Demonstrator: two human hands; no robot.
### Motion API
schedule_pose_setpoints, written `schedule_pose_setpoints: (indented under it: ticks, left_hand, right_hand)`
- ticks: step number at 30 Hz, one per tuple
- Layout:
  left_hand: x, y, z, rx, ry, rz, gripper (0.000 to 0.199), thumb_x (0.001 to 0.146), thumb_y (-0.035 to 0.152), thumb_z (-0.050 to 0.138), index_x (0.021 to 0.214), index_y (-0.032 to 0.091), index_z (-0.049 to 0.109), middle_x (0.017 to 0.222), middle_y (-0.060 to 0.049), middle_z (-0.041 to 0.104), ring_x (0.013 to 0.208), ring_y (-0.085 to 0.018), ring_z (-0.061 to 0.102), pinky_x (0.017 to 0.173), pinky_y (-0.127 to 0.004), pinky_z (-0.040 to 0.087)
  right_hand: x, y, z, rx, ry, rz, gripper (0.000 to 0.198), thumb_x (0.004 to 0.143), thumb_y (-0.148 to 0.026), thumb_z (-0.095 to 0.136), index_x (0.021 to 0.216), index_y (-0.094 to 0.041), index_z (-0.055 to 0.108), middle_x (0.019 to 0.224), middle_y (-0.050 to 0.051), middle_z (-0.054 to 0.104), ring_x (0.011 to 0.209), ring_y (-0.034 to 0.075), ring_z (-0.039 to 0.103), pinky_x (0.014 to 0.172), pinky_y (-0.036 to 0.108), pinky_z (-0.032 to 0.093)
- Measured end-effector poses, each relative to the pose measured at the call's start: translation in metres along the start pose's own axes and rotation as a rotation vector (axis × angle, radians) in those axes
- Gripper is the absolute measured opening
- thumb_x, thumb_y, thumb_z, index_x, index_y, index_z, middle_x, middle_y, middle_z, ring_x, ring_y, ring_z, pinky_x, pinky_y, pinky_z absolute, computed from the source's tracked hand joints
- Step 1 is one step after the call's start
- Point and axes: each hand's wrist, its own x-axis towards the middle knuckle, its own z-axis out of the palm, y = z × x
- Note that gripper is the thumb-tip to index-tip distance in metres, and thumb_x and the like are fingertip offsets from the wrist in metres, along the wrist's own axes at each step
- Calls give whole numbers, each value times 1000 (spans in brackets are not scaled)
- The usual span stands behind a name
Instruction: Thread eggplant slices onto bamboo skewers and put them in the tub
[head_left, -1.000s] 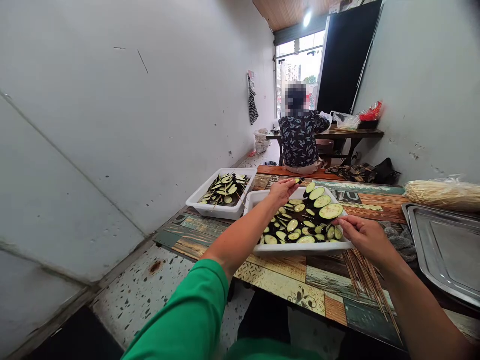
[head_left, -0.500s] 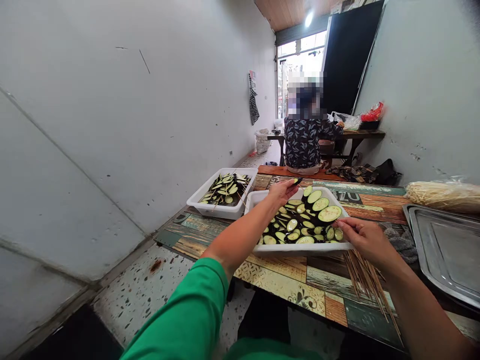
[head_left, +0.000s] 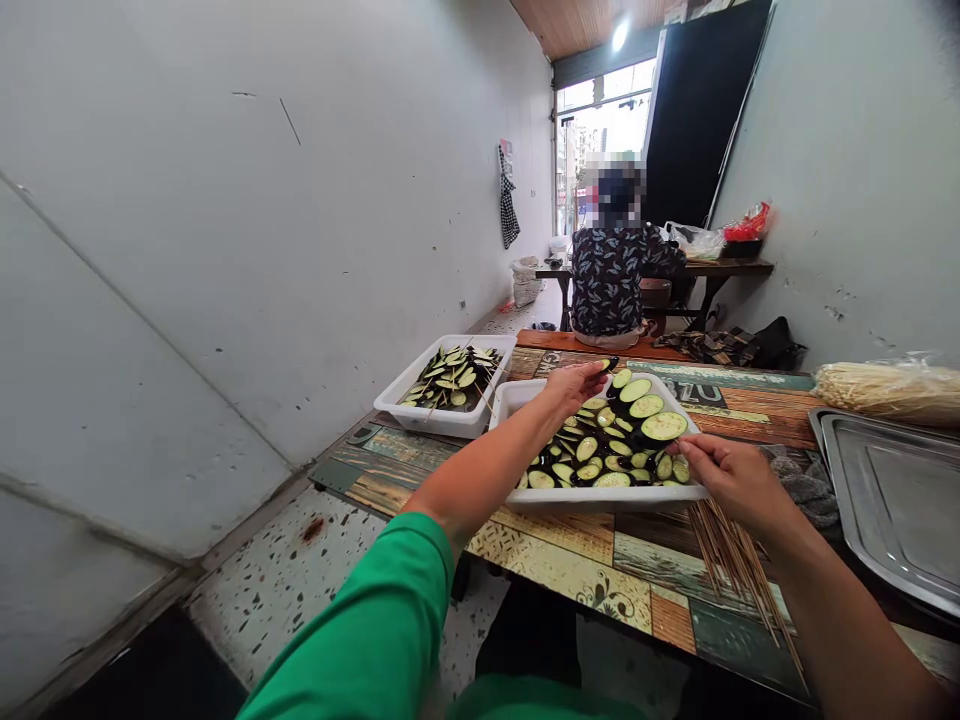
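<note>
Over a white tub [head_left: 600,498] full of eggplant slices in liquid, I hold a row of several eggplant slices [head_left: 646,406] threaded in a line. My right hand [head_left: 721,470] pinches the near end of this row, where the skewer itself is mostly hidden. At the far end, my left hand [head_left: 576,388] has its fingers closed on a single dark-skinned eggplant slice [head_left: 609,365]. Whether the skewer's tip touches that slice I cannot tell. Bare wooden skewers [head_left: 739,560] lie on the table beside the tub, under my right forearm.
A second white tub [head_left: 390,402] with skewered eggplant slices stands at the left. On the right are metal trays [head_left: 892,500], a grey cloth [head_left: 799,485] and a bag of pale sticks [head_left: 885,388]. Another person [head_left: 611,280] sits farther back, facing away, at another table.
My left hand and the slice in it have shifted slightly to the right. The threaded row has barely moved. The person at the back has changed head and arm position a little.
</note>
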Motion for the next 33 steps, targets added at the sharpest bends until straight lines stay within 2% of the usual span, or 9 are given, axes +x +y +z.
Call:
schedule_pose_setpoints:
  ticks: [6,9,12,14,19,23,28,31,33]
  left_hand:
    - [-1,-10,6,148,-7,1,12,70,14,71,73,12,60,64,0,61,51,-5,52,51,-19,38]
    - [-6,-11,9,105,-26,-10,21,71,29,72,82,15,60,70,-2,63,55,-7,53,52,-19,40]
    - [-13,-8,9,1,-180,-116,39,75,52,63,88,16,59,78,-5,64,68,-13,59,61,-24,47]
    - [-16,-7,8,-6,-311,-171,44,76,57,59,91,15,58,82,-7,64,74,-15,61,66,-27,49]
    - [-20,-14,8,96,-541,-116,32,73,32,71,97,17,58,83,-3,63,68,-11,60,69,-26,49]
    - [-20,-21,10,103,-563,-7,39,63,14,77,97,17,59,88,-2,64,74,-12,62,71,-26,49]
    - [-18,-19,9,29,-552,75,43,61,11,77,99,17,60,94,-3,64,79,-13,63,74,-28,50]
    - [-19,-13,8,-1,-576,57,37,65,18,76,99,18,62,97,-4,65,84,-15,62,80,-32,49]
    - [-19,-8,8,-21,-527,31,30,71,30,72,97,18,63,95,-4,65,85,-16,62,83,-34,48]
  right_hand:
    - [0,-3,1,1,21,12,38,82,-44,44,72,-17,70,51,1,56,48,13,47,45,24,32]
    - [0,-5,5,2,80,31,39,82,-44,44,73,-16,70,50,1,56,46,13,47,44,24,31]
    - [0,-3,9,7,164,63,40,82,-45,44,80,-15,71,51,1,57,46,13,47,44,24,31]
    - [0,-2,10,28,208,91,42,83,-46,43,86,-14,71,50,1,57,45,13,48,44,24,32]
    - [1,-2,12,33,228,30,41,82,-45,44,83,-15,72,62,5,67,55,16,57,50,25,39]
    - [0,-4,13,13,256,6,39,80,-45,46,84,-16,73,71,6,71,57,17,59,52,26,41]
    - [1,5,17,26,253,71,42,79,-48,50,89,-14,73,66,5,70,49,16,56,48,27,42]
    - [2,11,21,95,295,72,40,79,-46,51,93,-16,73,78,7,74,62,19,64,56,29,48]
    - [2,13,23,134,340,53,36,80,-42,51,94,-18,73,90,8,74,75,21,68,66,31,51]
